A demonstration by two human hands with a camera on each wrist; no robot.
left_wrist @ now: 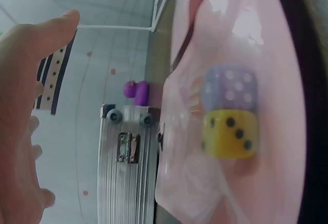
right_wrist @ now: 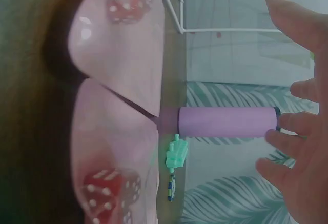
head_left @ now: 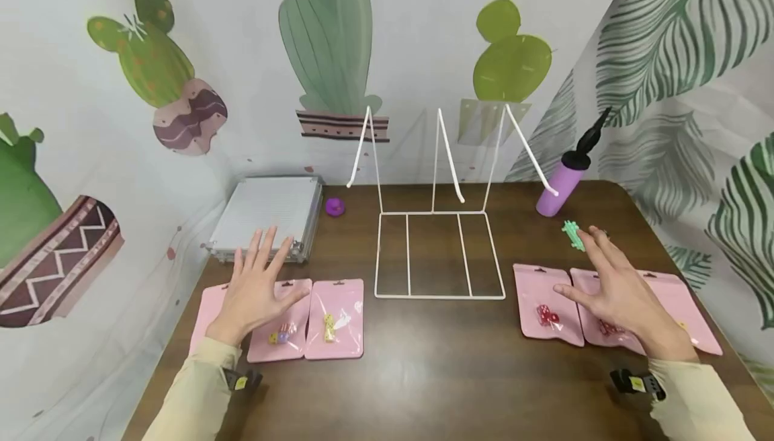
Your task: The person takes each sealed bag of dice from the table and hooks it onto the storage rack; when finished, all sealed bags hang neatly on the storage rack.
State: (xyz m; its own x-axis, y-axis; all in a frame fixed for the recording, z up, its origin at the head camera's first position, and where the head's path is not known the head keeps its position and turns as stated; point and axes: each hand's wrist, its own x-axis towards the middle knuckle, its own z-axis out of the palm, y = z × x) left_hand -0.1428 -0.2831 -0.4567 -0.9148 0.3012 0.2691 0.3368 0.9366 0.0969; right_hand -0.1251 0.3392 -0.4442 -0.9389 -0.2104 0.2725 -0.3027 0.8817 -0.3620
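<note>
The left hand (head_left: 254, 290) hovers with spread, straight fingers, holding nothing, over flat pink plastic pouches of coloured dice (head_left: 279, 320). The right hand (head_left: 617, 286), equally splayed and empty, hangs above pink pouches of red dice (head_left: 547, 303). Beyond stands a white wire rack (head_left: 438, 253).

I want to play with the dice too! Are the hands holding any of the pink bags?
No, nothing is held. The left hand and the right hand are both spread open above the pink bags, gripping none.
</note>
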